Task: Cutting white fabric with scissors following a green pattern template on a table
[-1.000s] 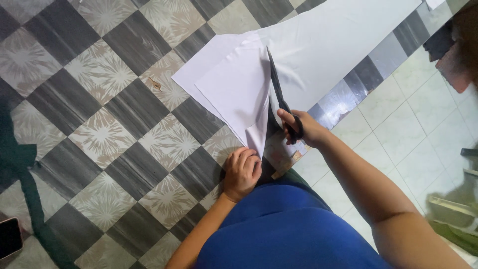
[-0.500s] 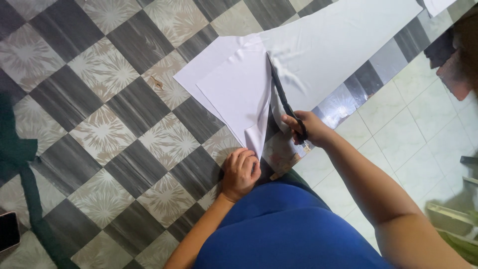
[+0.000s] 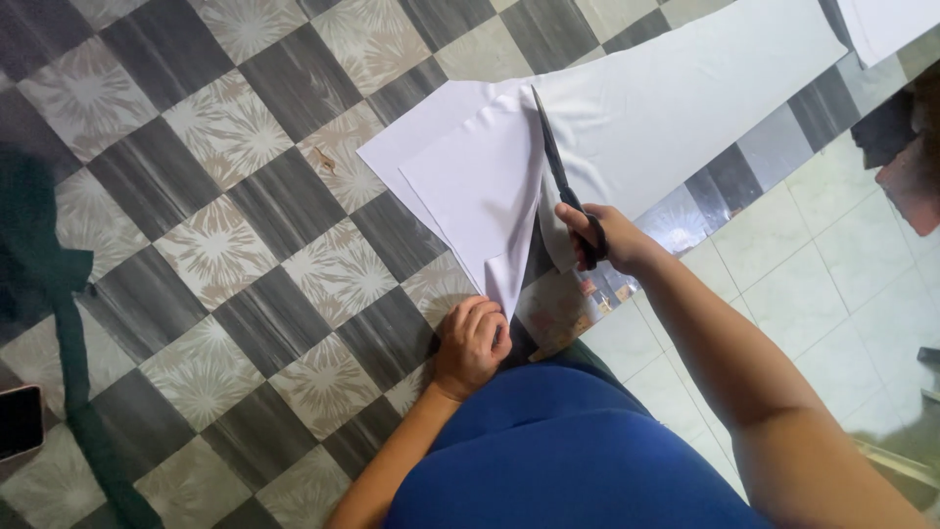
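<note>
One view only, from a camera you wore on your head. It looked almost straight down past your blue-clad torso (image 3: 558, 451) at the checkered tile floor (image 3: 225, 127), close enough that your forearms filled the lower right. Your left hand (image 3: 472, 345) and right hand (image 3: 597, 233) sat near centre. The frame was tilted, so the tile rows ran diagonally. No second view shared the scene.

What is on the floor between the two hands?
In the head view, the pointed white fabric flap lies between the left hand and right hand.
</note>
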